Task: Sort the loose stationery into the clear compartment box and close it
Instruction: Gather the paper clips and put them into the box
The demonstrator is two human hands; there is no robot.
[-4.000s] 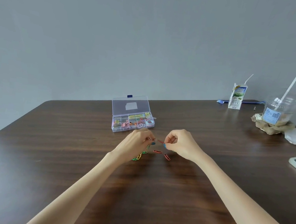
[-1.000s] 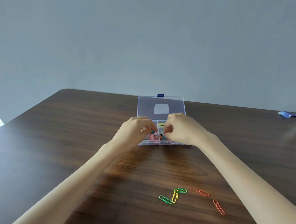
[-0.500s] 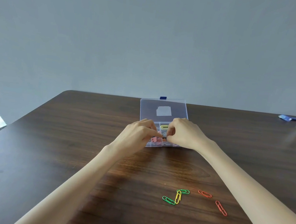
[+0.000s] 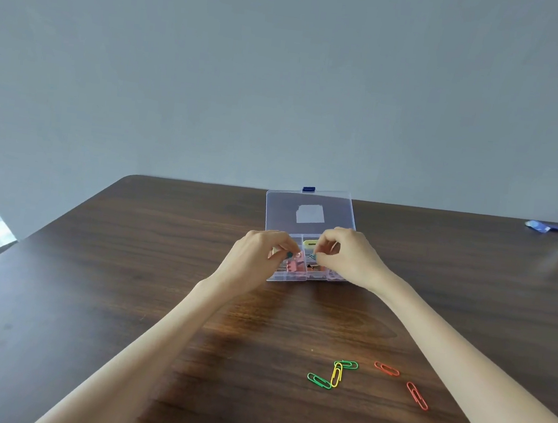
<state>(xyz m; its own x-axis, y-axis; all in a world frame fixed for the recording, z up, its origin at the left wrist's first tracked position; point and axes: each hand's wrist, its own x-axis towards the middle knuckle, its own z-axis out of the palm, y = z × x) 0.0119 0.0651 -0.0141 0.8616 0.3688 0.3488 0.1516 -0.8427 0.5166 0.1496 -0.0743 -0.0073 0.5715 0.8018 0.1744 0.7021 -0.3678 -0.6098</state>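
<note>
Clear plastic, the compartment box (image 4: 305,245) sits open on the brown table (image 4: 125,281), lid (image 4: 310,214) leaning back. Both hands are over it. The left hand (image 4: 255,260) and right hand (image 4: 352,257) have fingers pinched together (what they pinch is too small to tell). Five paper clips (image 4: 336,374) lie loose on the table, nearer the person.

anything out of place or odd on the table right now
Five paper clips lie loose on the table near the person, two green, one yellow, two orange, well apart from the clear compartment box, which stands open with both hands over it. Nothing looks spilled or damaged.
</note>
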